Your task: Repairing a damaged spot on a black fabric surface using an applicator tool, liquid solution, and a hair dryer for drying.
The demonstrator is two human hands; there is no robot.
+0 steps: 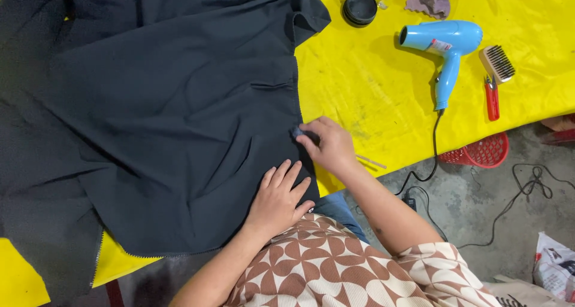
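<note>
Fingertips of my right hand [328,144] seemingly pinch the dark grey fabric garment's [179,115] edge, while my left hand [277,198] lies flat, fingers spread, on it.

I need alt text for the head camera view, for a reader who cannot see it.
A person's left hand presses flat on a dark garment spread over a yellow table, while the right hand pinches its edge. A blue hair dryer, a brush and a red basket are nearby.

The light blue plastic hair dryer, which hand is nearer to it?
Right. The right hand pinches the dark fabric's edge, below-left of the light blue plastic hair dryer; the left hand lies flat further away.
</note>
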